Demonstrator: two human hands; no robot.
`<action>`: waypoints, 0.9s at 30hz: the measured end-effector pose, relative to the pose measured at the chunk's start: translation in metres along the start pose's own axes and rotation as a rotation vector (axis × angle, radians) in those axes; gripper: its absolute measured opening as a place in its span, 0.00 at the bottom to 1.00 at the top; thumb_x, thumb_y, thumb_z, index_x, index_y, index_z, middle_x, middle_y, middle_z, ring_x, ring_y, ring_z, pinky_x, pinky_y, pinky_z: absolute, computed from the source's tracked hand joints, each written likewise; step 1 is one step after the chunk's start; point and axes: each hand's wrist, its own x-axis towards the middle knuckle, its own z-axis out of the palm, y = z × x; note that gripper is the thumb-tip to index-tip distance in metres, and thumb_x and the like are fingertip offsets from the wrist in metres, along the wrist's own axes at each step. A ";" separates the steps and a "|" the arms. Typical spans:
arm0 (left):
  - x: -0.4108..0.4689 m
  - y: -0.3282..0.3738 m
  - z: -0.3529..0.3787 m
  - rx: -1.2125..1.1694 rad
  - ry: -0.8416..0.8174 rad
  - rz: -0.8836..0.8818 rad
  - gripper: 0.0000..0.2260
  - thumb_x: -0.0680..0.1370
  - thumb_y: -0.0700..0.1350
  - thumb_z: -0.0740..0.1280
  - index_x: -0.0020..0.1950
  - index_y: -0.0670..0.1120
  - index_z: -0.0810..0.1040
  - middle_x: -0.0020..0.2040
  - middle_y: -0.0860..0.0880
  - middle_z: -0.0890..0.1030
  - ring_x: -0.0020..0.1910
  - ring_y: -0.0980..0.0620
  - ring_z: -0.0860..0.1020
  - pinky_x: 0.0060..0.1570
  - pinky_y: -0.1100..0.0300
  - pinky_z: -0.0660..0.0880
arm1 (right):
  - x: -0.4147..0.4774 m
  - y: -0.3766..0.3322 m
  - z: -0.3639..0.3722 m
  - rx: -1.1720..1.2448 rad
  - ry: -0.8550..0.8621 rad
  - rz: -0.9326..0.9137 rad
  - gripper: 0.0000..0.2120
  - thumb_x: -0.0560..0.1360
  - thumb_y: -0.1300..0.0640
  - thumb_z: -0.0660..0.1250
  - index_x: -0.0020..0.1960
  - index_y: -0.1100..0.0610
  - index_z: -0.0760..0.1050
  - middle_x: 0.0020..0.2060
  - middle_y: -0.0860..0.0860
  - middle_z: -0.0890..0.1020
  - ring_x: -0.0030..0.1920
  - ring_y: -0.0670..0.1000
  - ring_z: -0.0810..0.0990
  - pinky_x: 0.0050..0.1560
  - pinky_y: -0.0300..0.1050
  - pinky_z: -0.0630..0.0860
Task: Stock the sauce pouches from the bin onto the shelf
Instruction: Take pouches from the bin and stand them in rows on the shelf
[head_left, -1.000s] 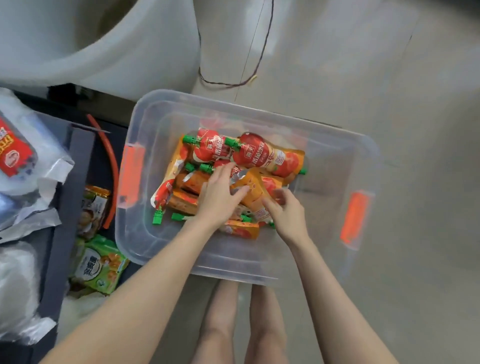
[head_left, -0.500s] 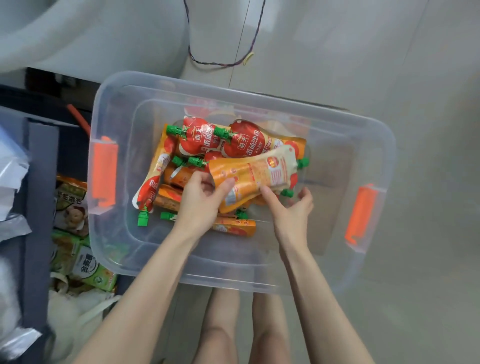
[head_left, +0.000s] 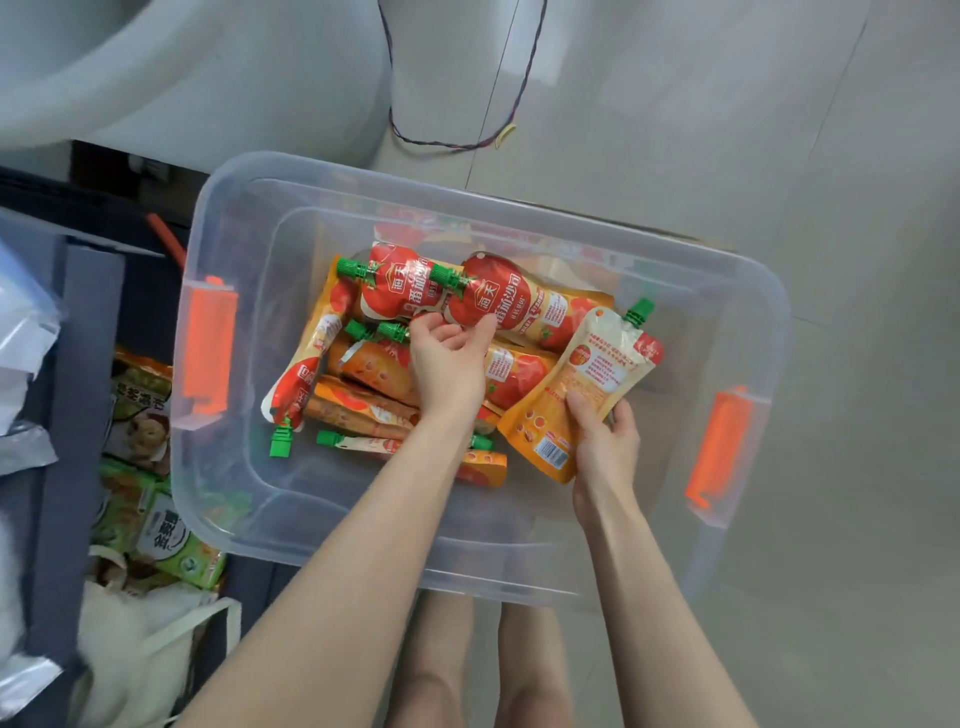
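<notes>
Right hand (head_left: 605, 447) is gripping the orange pouch (head_left: 587, 379) by its bottom end, holding it in the right half of the bin (head_left: 467, 200). Left hand (head_left: 449, 358) is curling fingers against the red pouch (head_left: 491, 301) mid-bin, atop the pile; can't tell if it's grasping.

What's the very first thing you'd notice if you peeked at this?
The heap of red and orange sauce pouches with green caps, piled in the clear plastic bin. Next, the right hand holding one orange pouch up at the bin's right side, while the left hand reaches into the heap. The bin's bright orange latches pop out too.
</notes>
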 end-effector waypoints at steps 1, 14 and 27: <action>0.003 -0.001 0.010 -0.012 0.068 -0.021 0.20 0.70 0.49 0.74 0.55 0.46 0.69 0.46 0.51 0.76 0.45 0.55 0.77 0.46 0.62 0.74 | 0.001 0.002 -0.002 -0.001 -0.002 0.011 0.07 0.74 0.62 0.69 0.51 0.56 0.77 0.42 0.50 0.84 0.36 0.43 0.84 0.37 0.38 0.80; -0.021 0.002 -0.015 -0.253 -0.013 0.279 0.06 0.76 0.41 0.69 0.49 0.50 0.73 0.48 0.47 0.82 0.48 0.52 0.82 0.50 0.57 0.78 | -0.032 -0.021 -0.006 -0.086 -0.228 -0.073 0.06 0.75 0.61 0.68 0.51 0.56 0.78 0.42 0.52 0.85 0.42 0.49 0.84 0.42 0.43 0.81; -0.182 0.038 -0.171 -0.458 -0.168 0.101 0.15 0.70 0.56 0.67 0.49 0.47 0.81 0.45 0.49 0.86 0.44 0.52 0.84 0.36 0.63 0.78 | -0.218 -0.085 -0.034 -0.319 -0.579 0.116 0.17 0.78 0.43 0.57 0.51 0.52 0.79 0.41 0.50 0.87 0.42 0.50 0.86 0.43 0.45 0.82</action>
